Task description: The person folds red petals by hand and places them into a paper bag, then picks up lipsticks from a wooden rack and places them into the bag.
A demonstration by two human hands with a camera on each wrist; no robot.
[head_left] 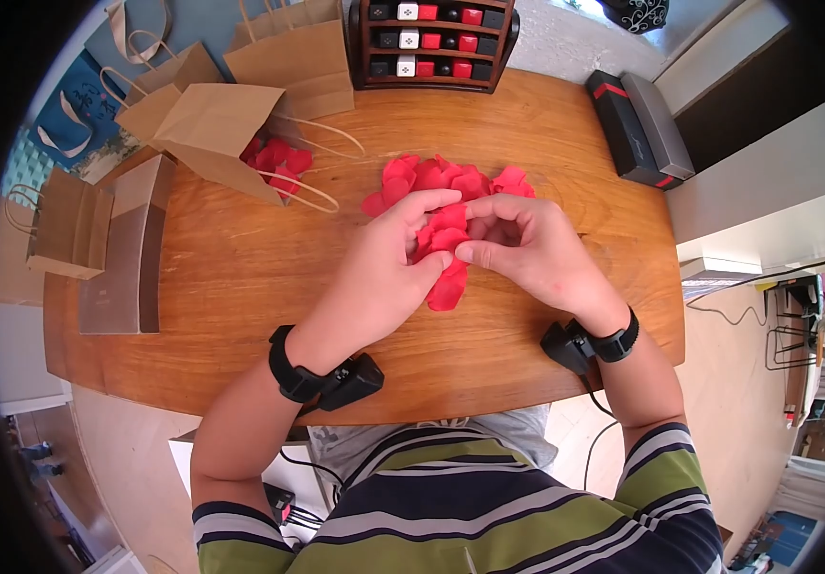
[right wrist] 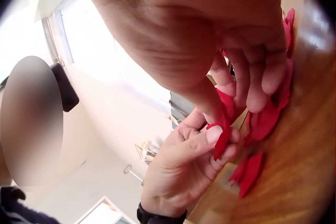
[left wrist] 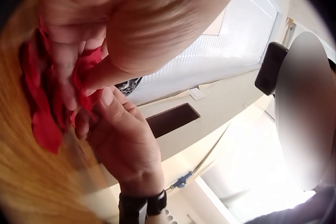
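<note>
Both hands meet over the middle of the wooden table, with red artificial rose petals between them. My left hand pinches petals between thumb and fingers, which also shows in the right wrist view, where a red petal sticks out past the thumb. Thumb and index finger of my right hand pinch the same cluster from the other side. One petal hangs below the fingertips toward the body. Just beyond the hands, a loose pile of petals lies on the tabletop.
A brown paper bag lies tipped over at the left, more petals at its mouth. Other paper bags and a brown box stand around it. A small rack is at the back, dark boxes at the right.
</note>
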